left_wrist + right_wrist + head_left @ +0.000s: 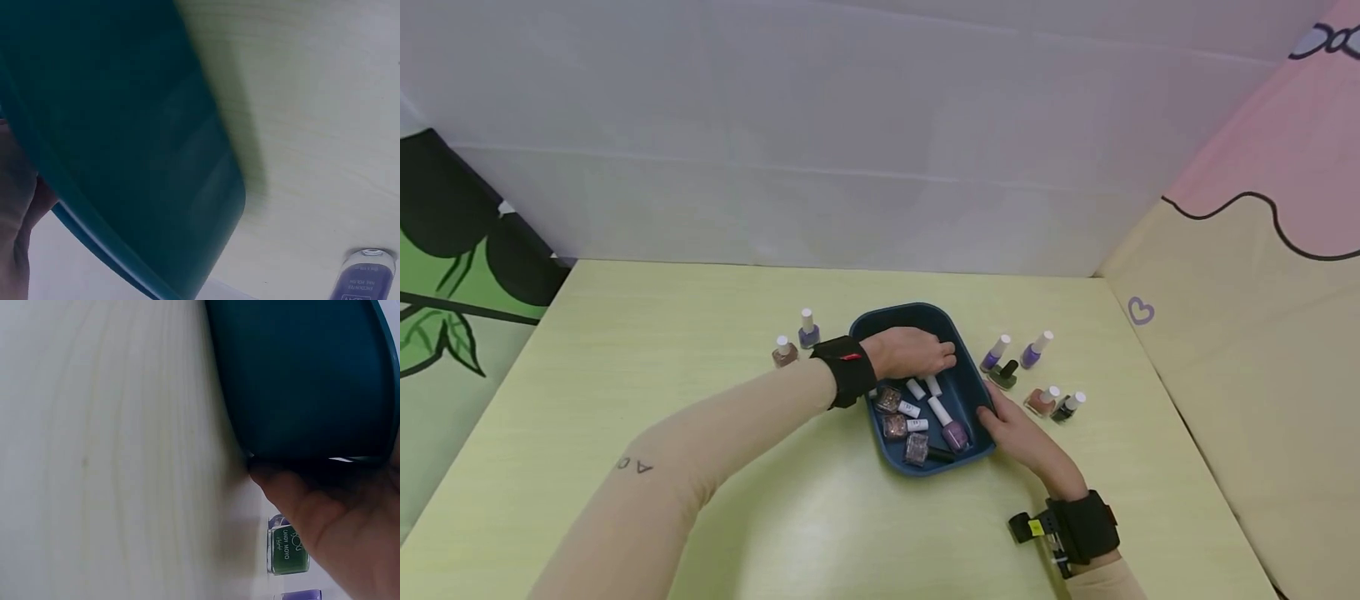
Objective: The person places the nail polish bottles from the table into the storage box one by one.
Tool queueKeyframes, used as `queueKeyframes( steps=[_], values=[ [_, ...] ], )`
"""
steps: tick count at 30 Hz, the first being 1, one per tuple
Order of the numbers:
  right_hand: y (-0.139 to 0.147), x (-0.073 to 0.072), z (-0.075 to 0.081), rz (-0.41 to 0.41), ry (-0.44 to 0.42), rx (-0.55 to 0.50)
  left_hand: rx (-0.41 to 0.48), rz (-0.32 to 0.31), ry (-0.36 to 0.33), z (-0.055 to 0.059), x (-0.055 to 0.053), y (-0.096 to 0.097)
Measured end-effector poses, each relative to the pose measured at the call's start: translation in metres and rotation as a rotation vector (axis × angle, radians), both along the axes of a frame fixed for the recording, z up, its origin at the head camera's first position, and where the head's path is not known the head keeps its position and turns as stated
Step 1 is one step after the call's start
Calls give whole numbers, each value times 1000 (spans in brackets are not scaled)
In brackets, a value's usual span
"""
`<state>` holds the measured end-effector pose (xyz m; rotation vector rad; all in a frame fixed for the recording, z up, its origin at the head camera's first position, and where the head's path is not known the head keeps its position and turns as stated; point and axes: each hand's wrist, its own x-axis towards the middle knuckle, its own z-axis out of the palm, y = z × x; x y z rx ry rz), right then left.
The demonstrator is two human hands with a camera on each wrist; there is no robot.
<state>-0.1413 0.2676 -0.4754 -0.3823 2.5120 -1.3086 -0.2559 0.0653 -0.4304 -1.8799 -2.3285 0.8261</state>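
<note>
Left hand is inside the dark blue plastic tray with rounded corners, at its far end, wrist over the left rim. Fingers look curled; can't tell if they pinch anything, undersides hidden. Right hand grips the tray's right side, thumb at the rim, fingers bent against the outer wall.

Tray sits mid-table. Near half is crowded: two copper-glitter glass bottles with white caps, a grey-glitter glass bottle, a purple glass bottle with a long white cap, all lying down. More white caps show just below the left hand.

Outside the tray, left: a brownish glass bottle and a violet glass bottle. Right: two purple bottles, a dark green bottle with a black cap, a peach bottle and a very dark bottle with a white cap.

Handling, my read: keep the right-hand grip firm and the tray level, since loose glass would roll on a tilt. Work the left fingers from above, one bottle at a time, taking the body rather than the slick cap. Mind the green bottle just beside the right fingers; a sideways tray shift could tip it.
</note>
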Motion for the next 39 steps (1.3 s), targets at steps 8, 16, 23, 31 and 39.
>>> queueKeyframes(
  steps=[8,16,23,31,39],
  values=[
    [-1,2,0,-6,-20,-25,82,62,-76,-2,-1,-7],
    [1,3,-1,-5,-27,-30,122,51,-50,8,1,-15],
    [0,3,-2,-12,-14,-27,335,157,-114,16,-5,-35],
    [0,4,1,-6,14,1,827,322,-298,9,-8,-60],
    [-2,3,3,-20,5,2,1085,361,-305,-4,10,-73]
  ],
)
